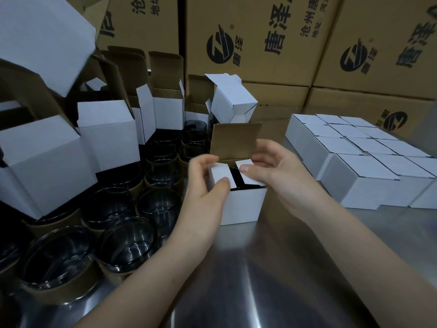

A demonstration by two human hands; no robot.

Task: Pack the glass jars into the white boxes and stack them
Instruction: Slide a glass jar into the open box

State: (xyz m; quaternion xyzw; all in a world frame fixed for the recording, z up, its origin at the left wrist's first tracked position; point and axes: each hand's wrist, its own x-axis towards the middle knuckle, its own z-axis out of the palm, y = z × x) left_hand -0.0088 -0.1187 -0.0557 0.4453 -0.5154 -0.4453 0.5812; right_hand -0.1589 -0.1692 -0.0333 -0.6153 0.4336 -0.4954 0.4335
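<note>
Mid-pack: one white box (238,204) sits on the steel desk (283,268) dead centre, just in front of the person, w/ a dark glass jar (236,179) down inside; only a sliver shows thru the gap btwn the two side flaps. Left hand (203,184) pinches the left flap, thumb on top, fingers curled round the box's far edge. Right hand (276,174) does much the same on the right flap, thumb pressing it down, fingers curled behind the lid flap (234,140), which stands upright w/ its brown side to the camera. Step in hand, by my read: tuck the side flaps in, then fold the lid over & slot it. Handling: the box is thin card, light, creases easily, so hold it at corners/edges, not mid-panel. The jar inside is the weight & the fragile bit, so once shut it's prob. best lifted w/ fingers round the sides or under the base, not by the lid. Left of the box, loose jars (127,247) in brown card sleeves stand packed close together; the glass looks smooth & likely slippy, so grip on the sleeve. Open empty boxes (108,136) sit behind them. To the right, well apart, closed boxes (361,162) lie in tidy rows, one layer as far as I can tell; this one prob. goes there. Brown printed cartons (260,39) wall off the back.
</note>
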